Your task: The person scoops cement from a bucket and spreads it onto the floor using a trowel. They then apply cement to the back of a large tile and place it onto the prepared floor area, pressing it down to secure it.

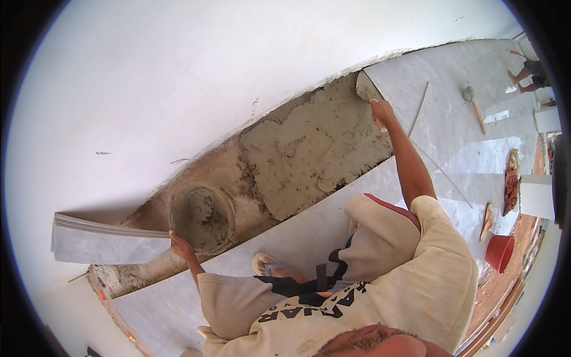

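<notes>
My right hand (382,112) is closed round the handle of a trowel (367,87), whose blade sits at the far right end of the mortar strip, against the edge of the laid tiles. Grey wet mortar (309,146) is spread in an uneven layer along the foot of the wall. To the left, my left hand (182,246) is closed at the rim of a round bucket (231,238) with mortar inside; part of its fingers is hidden. Just beside that hand, a stack of grey tiles (107,241) leans near the wall.
A white wall (160,77) runs along the far side. Laid grey tiles (309,214) lie under my feet. Farther right are a mallet (477,114), a thin straight strip (419,108), a red bucket (499,253) and a sandal (487,221). Another person's legs (524,79) show at upper right.
</notes>
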A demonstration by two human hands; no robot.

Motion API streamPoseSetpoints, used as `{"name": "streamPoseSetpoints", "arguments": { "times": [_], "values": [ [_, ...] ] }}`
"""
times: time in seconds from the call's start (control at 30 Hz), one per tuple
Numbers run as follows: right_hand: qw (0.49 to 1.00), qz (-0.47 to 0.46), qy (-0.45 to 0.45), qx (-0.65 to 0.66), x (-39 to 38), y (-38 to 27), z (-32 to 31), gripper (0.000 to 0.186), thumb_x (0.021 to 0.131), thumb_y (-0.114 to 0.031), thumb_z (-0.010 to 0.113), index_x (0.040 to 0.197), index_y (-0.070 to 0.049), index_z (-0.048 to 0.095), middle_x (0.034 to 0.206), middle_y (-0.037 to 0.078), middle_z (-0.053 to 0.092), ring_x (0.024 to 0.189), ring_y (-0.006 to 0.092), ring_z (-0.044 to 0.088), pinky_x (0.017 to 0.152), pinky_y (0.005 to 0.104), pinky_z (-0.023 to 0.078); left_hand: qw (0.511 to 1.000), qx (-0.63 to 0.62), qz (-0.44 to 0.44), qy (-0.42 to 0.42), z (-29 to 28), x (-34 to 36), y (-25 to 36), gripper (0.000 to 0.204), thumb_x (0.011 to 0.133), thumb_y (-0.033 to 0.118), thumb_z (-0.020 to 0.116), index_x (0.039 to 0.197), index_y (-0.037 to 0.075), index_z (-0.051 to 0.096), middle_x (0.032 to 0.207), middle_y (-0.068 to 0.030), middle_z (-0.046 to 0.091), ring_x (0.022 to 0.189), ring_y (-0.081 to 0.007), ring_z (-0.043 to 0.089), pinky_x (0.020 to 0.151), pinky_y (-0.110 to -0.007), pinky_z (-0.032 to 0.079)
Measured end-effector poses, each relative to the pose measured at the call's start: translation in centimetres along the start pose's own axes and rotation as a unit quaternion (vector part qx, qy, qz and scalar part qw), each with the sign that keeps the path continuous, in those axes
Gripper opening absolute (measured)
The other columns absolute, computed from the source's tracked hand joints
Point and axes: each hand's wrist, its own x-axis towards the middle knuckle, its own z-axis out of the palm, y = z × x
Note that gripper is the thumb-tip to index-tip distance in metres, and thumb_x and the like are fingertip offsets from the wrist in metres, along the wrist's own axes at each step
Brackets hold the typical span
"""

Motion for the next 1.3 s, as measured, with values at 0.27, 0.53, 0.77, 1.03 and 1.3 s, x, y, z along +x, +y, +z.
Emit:
{"name": "streamPoseSetpoints", "arguments": {
  "times": [0.27, 0.53, 0.77, 1.03, 1.3],
  "values": [
    [0.993, 0.031, -0.036, 0.111, 2.5, 0.1, 1.4, 0.047, 0.096, -0.037, 0.050, 0.075, 0.005, 0.059, 0.064, 0.015, 0.059, 0.054, 0.0277, 0.060, 0.052, 0.0461, 0.047, 1.000, -0.013, -0.014, -0.002, 0.3, -0.3, 0.8, 0.067, 0.101, 0.052, 0.043, 0.114, -0.010, 0.066, 0.105, -0.0258, 0.070, 0.096, -0.0386, 0.066, 0.085, -0.045, 0.049],
    [0.967, 0.015, -0.162, 0.197, -7.4, -6.1, 7.9, 0.041, 0.097, -0.036, 0.051, 0.092, 0.005, 0.054, 0.071, 0.012, 0.058, 0.055, 0.0234, 0.058, 0.049, 0.0412, 0.049, 1.000, 0.000, -0.024, 0.015, -1.0, -0.5, 1.0, 0.064, 0.102, 0.049, 0.042, 0.112, -0.010, 0.067, 0.103, -0.0256, 0.071, 0.092, -0.0376, 0.066, 0.083, -0.045, 0.049],
    [0.938, 0.034, -0.235, 0.251, -15.1, -10.6, 12.4, 0.039, 0.097, -0.035, 0.051, 0.096, 0.005, 0.052, 0.069, 0.011, 0.057, 0.055, 0.0218, 0.058, 0.048, 0.0392, 0.049, 1.000, -0.006, -0.014, 0.010, 0.4, -0.5, 1.6, 0.066, 0.101, 0.050, 0.043, 0.111, -0.010, 0.068, 0.100, -0.0274, 0.070, 0.090, -0.0396, 0.066, 0.082, -0.046, 0.048],
    [0.958, -0.115, -0.258, 0.046, -17.6, -11.7, 18.2, 0.043, 0.098, -0.033, 0.050, 0.103, 0.009, 0.054, 0.074, 0.021, 0.063, 0.062, 0.0301, 0.064, 0.062, 0.0437, 0.052, 0.999, 0.020, -0.046, 0.018, 0.0, 0.7, -0.7, 0.068, 0.100, 0.053, 0.043, 0.109, -0.009, 0.068, 0.098, -0.0289, 0.069, 0.090, -0.0428, 0.064, 0.081, -0.049, 0.047],
    [0.933, -0.237, -0.158, -0.219, -16.0, -11.2, 14.0, 0.049, 0.097, -0.035, 0.048, 0.127, 0.003, 0.050, 0.108, 0.027, 0.066, 0.105, 0.0441, 0.063, 0.090, 0.0545, 0.047, 1.000, -0.003, -0.015, 0.010, -0.2, 0.6, -0.6, 0.066, 0.101, 0.051, 0.043, 0.108, -0.010, 0.068, 0.096, -0.0283, 0.070, 0.087, -0.0416, 0.065, 0.079, -0.048, 0.048]
  ]
}}
